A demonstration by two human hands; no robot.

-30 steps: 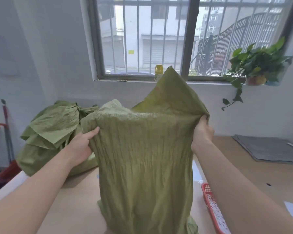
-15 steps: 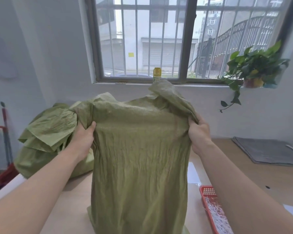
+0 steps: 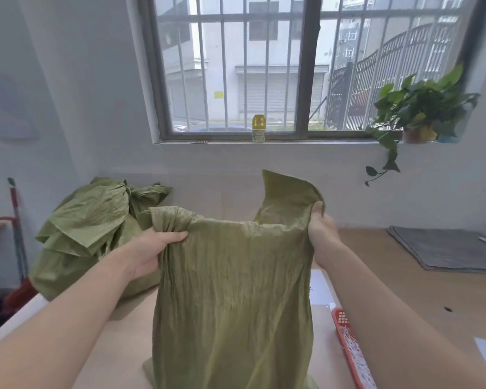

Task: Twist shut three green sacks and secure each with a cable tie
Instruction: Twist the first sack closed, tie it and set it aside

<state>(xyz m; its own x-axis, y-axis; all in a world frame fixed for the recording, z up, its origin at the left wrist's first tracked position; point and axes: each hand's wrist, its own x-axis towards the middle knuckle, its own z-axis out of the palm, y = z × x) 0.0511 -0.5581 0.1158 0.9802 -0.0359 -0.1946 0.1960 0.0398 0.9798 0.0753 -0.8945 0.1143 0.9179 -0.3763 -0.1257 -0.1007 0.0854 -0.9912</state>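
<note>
Left hand (image 3: 155, 248): fist clenched on the gathered left corner of the sack mouth, thumb toward the camera, bunching the weave into pleats.
Right hand (image 3: 321, 230): fingers closed around the right corner of the same mouth; one flap of cloth stands up above the knuckles.
Green sack (image 3: 233, 299): upright on the table directly in front of the person, mouth stretched between the two hands and not yet twisted (the spread grip probably serves to level the rim before it is gathered to a neck).
Second sack (image 3: 87, 228): behind and left of the held one, slumped near the wall; its top looks bunched, though no tie can be made out.
Table (image 3: 399, 279): pale wood, bearing both sacks.
Red basket (image 3: 348, 343): at the table's near right edge, just beside the right forearm, holding thin white strips, likely the cable ties, kept within reach.
Grey mat (image 3: 446, 248): far right of the table, well apart from the work.
Stage: judged as gathering; twisting and tying remain.
</note>
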